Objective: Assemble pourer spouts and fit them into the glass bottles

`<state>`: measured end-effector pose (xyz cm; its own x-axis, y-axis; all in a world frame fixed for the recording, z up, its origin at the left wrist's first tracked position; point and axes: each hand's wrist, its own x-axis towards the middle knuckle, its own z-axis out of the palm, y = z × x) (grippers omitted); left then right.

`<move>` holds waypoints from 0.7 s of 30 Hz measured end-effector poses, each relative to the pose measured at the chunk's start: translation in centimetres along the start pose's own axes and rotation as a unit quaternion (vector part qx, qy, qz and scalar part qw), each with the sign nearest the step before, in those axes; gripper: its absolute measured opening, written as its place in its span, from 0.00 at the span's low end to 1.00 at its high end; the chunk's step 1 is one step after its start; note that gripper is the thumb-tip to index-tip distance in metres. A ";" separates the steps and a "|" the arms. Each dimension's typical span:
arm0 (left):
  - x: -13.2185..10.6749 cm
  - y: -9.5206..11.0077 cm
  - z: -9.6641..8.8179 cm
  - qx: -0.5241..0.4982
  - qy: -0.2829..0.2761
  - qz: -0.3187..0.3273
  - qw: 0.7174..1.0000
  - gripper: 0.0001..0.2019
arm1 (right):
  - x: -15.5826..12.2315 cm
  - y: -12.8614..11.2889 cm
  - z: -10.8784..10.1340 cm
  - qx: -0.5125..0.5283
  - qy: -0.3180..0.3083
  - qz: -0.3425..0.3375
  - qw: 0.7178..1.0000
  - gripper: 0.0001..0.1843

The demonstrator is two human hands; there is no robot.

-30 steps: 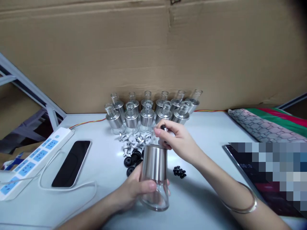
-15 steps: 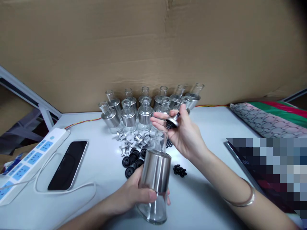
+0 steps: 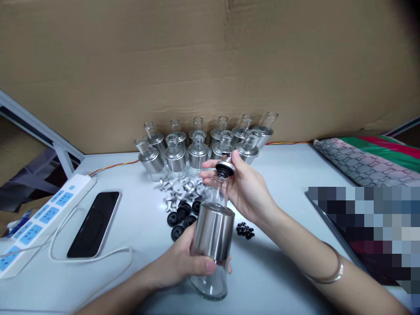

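A clear glass bottle (image 3: 215, 234) with a brushed metal sleeve is gripped low around its body by my left hand (image 3: 187, 260). It stands tilted slightly, with its neck toward the back. In my right hand (image 3: 247, 188) a pour spout stopper (image 3: 225, 167), silver with black ribbed rubber below, is pinched between thumb and fingers. The rubber sits right at the mouth of the bottle; I cannot tell how far inside it is. Just behind and left of the bottle lie black rubber rings (image 3: 182, 214) and silver spout parts (image 3: 183, 190).
Several similar bottles (image 3: 198, 153) stand in two rows before the cardboard wall (image 3: 197, 65). Small black caps (image 3: 245, 230) lie right of the held bottle. A phone (image 3: 94, 224), a white cable (image 3: 88, 262) and a power strip (image 3: 42, 223) are at left, a pixelated dark device (image 3: 328, 218) at right.
My right hand has brought the stopper left and down to the bottle's mouth, turning its rubber end downward. The left hand still grips the bottle in nearly the same place.
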<state>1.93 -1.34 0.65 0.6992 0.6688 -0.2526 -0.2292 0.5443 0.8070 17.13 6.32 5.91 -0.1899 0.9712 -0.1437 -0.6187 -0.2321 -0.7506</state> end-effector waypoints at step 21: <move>0.4 -1.6 -0.4 -0.144 -0.039 0.015 0.989 0.22 | -2.4 2.2 0.9 -0.049 0.001 0.017 0.999 0.17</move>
<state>2.27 -1.78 -0.97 0.7363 0.6525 -0.1792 -0.4269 0.6535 0.6251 15.53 3.46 5.24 -0.2087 0.9627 -0.1720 -0.5349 -0.2596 -0.8041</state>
